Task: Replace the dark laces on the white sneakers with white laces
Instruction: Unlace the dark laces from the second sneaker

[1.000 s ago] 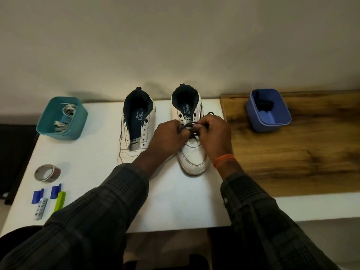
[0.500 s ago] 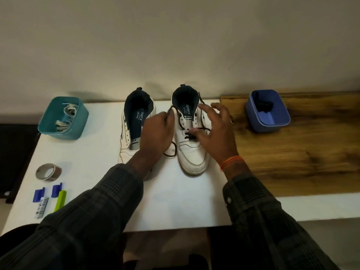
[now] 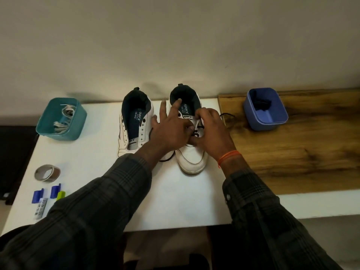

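While both hands work over the right shoe, we sweep from the left: a teal bin (image 3: 60, 121) holds white laces (image 3: 64, 118), with a tape roll (image 3: 47, 172) and small clips (image 3: 47, 193) nearer the table (image 3: 175, 201) edge. Next, the left shoe (image 3: 134, 121), eyelets bare. Left hand (image 3: 171, 131), fingers splayed and released, hovers over the right shoe (image 3: 191, 156). Right hand (image 3: 212, 131) curls at the eyelets, apparently pinching the dark lace (image 3: 196, 131), its ends trailing either side. Far right, a blue bin (image 3: 266, 114) sits on wood, dark lace inside.
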